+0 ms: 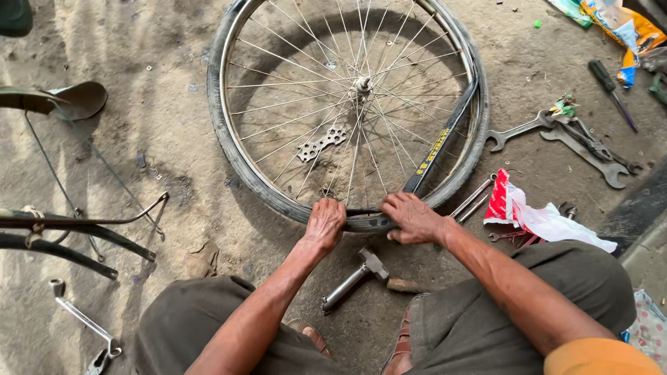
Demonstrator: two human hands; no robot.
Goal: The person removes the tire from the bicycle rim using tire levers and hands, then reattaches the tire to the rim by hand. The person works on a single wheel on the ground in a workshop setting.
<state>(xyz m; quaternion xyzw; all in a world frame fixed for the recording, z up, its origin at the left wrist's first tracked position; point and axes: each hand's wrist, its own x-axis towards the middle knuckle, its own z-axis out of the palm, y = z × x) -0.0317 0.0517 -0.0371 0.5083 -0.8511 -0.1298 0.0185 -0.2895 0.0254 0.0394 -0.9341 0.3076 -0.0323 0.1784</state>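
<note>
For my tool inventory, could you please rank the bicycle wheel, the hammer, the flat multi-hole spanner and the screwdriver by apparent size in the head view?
1. Bicycle wheel, by far the largest.
2. Hammer, though it lies nearer the camera.
3. Screwdriver and flat multi-hole spanner look about alike; I would not rank them.

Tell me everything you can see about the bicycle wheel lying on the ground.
The bicycle wheel lies flat on dusty ground, hub up, thin metal spokes fanning to a shiny rim. A worn black tyre rings it; on the right a black strip with yellow print has pulled inward off the rim. A flat multi-hole wrench shows between the spokes. At the near edge the left hand and right hand press their fingers on the tyre.
</note>
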